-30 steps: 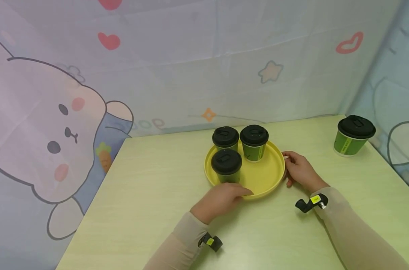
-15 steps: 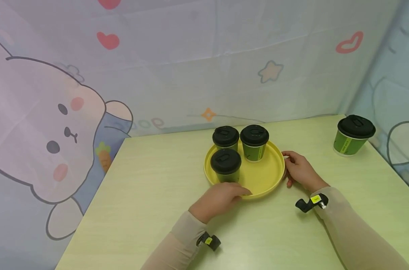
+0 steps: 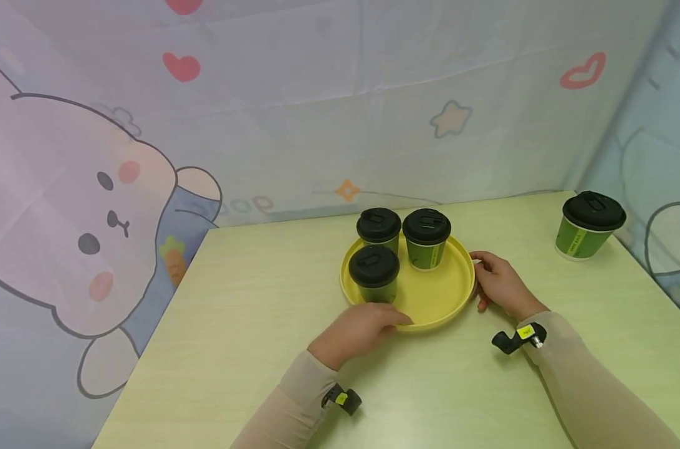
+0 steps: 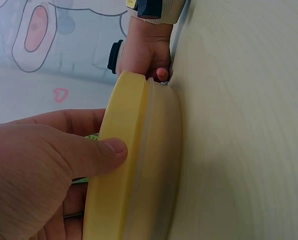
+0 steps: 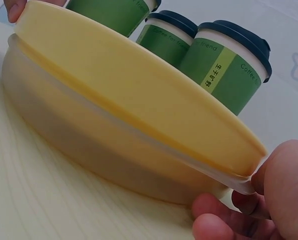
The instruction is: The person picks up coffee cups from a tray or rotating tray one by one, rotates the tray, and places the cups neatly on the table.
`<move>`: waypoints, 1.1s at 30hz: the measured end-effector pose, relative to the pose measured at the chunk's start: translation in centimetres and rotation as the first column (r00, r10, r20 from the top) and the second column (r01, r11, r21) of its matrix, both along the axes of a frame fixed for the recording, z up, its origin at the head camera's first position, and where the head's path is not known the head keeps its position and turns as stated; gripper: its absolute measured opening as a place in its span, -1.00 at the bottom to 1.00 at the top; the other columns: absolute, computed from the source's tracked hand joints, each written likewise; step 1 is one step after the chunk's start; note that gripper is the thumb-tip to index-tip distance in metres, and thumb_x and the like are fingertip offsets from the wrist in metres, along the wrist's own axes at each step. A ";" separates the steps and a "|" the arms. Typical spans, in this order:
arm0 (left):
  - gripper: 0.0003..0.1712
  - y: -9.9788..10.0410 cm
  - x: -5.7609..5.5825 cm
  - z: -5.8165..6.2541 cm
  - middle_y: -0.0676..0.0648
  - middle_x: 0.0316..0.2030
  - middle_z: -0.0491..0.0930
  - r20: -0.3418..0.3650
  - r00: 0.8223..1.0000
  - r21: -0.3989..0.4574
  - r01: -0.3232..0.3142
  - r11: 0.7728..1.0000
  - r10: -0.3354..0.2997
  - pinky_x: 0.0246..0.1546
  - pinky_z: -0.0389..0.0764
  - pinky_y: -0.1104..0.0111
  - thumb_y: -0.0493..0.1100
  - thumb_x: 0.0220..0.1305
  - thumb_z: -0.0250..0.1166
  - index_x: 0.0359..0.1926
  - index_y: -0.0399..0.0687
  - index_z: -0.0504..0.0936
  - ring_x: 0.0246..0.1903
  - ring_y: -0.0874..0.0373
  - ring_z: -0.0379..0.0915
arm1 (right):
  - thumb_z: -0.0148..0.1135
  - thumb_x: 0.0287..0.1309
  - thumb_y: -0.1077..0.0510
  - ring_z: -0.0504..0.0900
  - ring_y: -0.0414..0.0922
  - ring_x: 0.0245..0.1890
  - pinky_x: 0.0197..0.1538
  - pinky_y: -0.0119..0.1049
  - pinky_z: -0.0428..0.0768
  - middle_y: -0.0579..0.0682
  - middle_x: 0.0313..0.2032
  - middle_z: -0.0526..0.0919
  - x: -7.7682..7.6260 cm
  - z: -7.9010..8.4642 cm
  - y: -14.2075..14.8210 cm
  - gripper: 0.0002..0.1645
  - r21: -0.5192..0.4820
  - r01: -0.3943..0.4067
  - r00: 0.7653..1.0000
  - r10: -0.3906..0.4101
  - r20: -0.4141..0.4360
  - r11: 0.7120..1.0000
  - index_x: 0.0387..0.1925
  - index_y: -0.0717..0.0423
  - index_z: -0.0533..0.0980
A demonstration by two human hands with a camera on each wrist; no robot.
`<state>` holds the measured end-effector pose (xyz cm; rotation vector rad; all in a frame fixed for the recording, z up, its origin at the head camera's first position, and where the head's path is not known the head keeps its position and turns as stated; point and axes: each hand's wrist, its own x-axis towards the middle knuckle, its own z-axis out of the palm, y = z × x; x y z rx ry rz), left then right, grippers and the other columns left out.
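A round yellow turntable point(image 3: 435, 296) on a cloudy, see-through base point(image 5: 84, 145) rests on the table. Three green paper cups with black lids stand upright on its left half: a front cup point(image 3: 374, 269), a back-left cup point(image 3: 379, 229) and a back-right cup point(image 3: 426, 240). At the front rim, my left hand point(image 3: 359, 332) pinches the yellow edge, thumb on the outside and fingers inside. My right hand point(image 3: 502, 288) holds the lip of the base at the right side, with its lower fingers curled beneath the lip. The left fingers are partly hidden behind the rim.
Another lidded green cup point(image 3: 583, 234) stands apart near the table's right edge. A printed cloth point(image 3: 295, 112) hangs behind the pale wooden table point(image 3: 250, 299). Each wrist carries a small black camera, such as the left one point(image 3: 342, 399).
The yellow top has turned slightly clockwise seen from above; the back cups shifted right and the front cup a little left. My left hand moved left with the rim; my right hand stayed put.
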<state>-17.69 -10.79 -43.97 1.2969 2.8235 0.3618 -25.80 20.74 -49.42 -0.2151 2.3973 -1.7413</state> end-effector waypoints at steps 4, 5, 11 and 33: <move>-0.65 -0.3 -0.1 0.0 0.11 0.00 0.69 0.004 1.000 -0.001 0.010 1.000 -0.009 0.09 0.50 0.49 -0.28 0.40 0.28 0.13 0.09 0.71 0.02 0.30 0.58 | -0.22 0.61 0.09 0.54 -0.02 -0.66 -0.54 -0.10 0.65 0.26 -0.23 0.46 0.0 -0.1 0.1 -0.46 -0.004 0.002 1.000 -0.002 -0.003 1.000 0.45 0.28 0.18; -0.65 -0.3 -0.1 0.1 0.11 0.00 0.69 0.006 1.000 -0.001 0.012 1.000 -0.012 0.10 0.50 0.48 -0.28 0.40 0.28 0.13 0.09 0.71 0.03 0.29 0.58 | -0.22 0.61 0.09 0.54 -0.02 -0.66 -0.54 -0.10 0.65 0.26 -0.23 0.46 0.0 -0.1 0.1 -0.45 -0.004 0.003 1.000 -0.003 -0.004 1.000 0.45 0.27 0.18; -0.67 -1.0 -0.2 0.2 0.13 0.00 0.70 -0.002 1.000 0.005 0.011 1.000 -0.011 0.11 0.50 0.46 -0.27 0.40 0.28 0.11 0.08 0.72 0.03 0.28 0.58 | -0.21 0.61 0.08 0.56 0.00 -0.64 -0.53 -0.09 0.65 0.23 -0.25 0.45 0.0 -0.2 0.1 -0.44 -0.004 0.001 1.000 -0.001 -0.006 1.000 0.45 0.28 0.17; -0.68 -1.9 -0.7 -0.6 0.13 -0.02 0.71 -0.037 0.999 0.047 0.029 0.998 -0.027 0.10 0.52 0.46 -0.30 0.40 0.27 0.08 0.08 0.73 0.02 0.27 0.60 | -0.33 0.55 0.22 0.64 -0.02 -0.46 -0.35 -0.05 0.72 0.28 -0.12 0.41 0.6 1.1 -0.8 -0.39 -0.169 -0.013 0.986 0.040 0.160 0.986 0.52 0.32 -0.05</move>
